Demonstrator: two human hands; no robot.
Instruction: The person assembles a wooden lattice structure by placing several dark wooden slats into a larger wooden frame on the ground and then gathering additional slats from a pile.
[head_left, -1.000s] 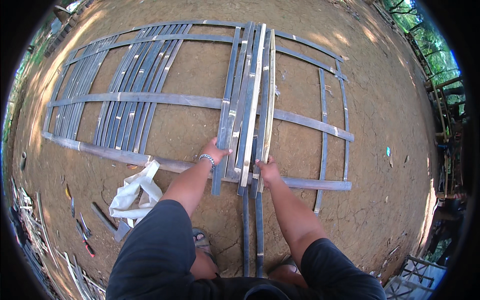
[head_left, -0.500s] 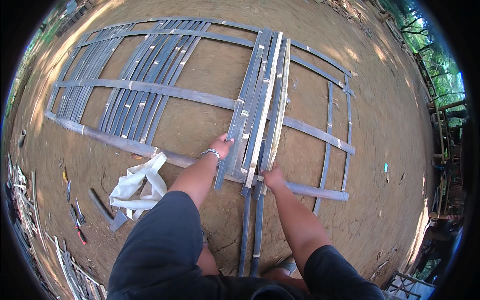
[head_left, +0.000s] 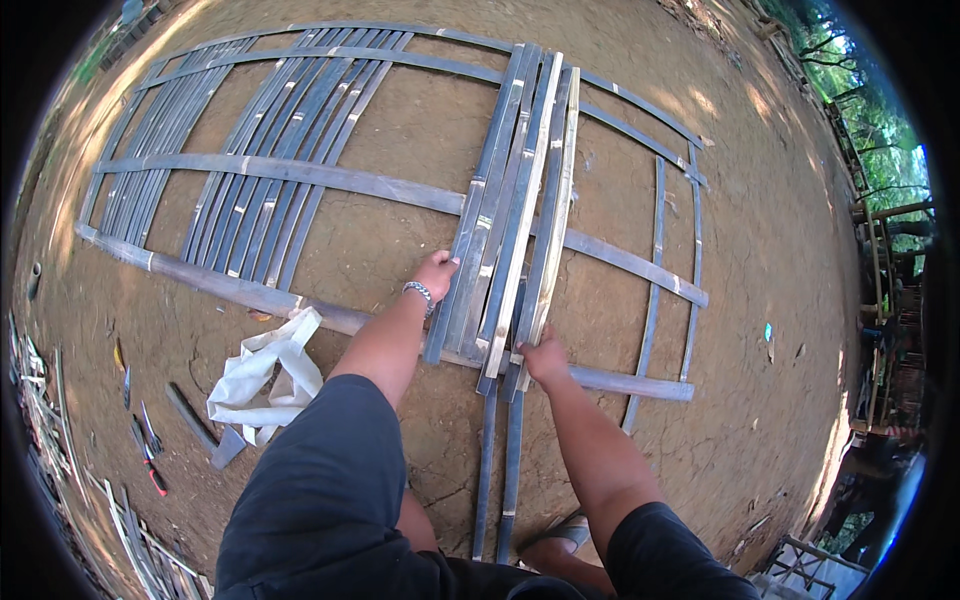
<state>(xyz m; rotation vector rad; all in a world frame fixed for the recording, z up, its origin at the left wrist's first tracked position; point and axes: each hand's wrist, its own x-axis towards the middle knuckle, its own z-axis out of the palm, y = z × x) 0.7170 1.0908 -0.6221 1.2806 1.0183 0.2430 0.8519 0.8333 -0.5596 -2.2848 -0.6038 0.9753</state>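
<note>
A bundle of long, narrow split-bamboo slats (head_left: pixel 488 225) lies across a bamboo lattice frame (head_left: pixel 385 188) on the ground. Some slats show grey-blue outer skin, others pale cut sides. My left hand (head_left: pixel 437 272) grips the bundle's left edge near its lower end, its fingertips on the outermost slat. On the opposite side, my right hand (head_left: pixel 545 357) is closed round the lower ends of the rightmost slats; its fingers are partly hidden. Below the bundle, two more slats (head_left: pixel 512 470) run toward my feet. Several thin slats (head_left: pixel 265 165) lie in groups across the frame's left half.
Left of my leg, a white cloth sack (head_left: pixel 265 380) lies crumpled beside a broad-bladed tool (head_left: pixel 228 447). Farther left are a red-handled tool (head_left: pixel 152 470) and a heap of bamboo strips (head_left: pixel 130 535). Bare earth surrounds the frame; a wooden structure (head_left: pixel 885 300) stands at the far right.
The view has shifted slightly. Both hands stay on the bundle, and its lower left end sits a little higher in the picture, along with my left hand.
</note>
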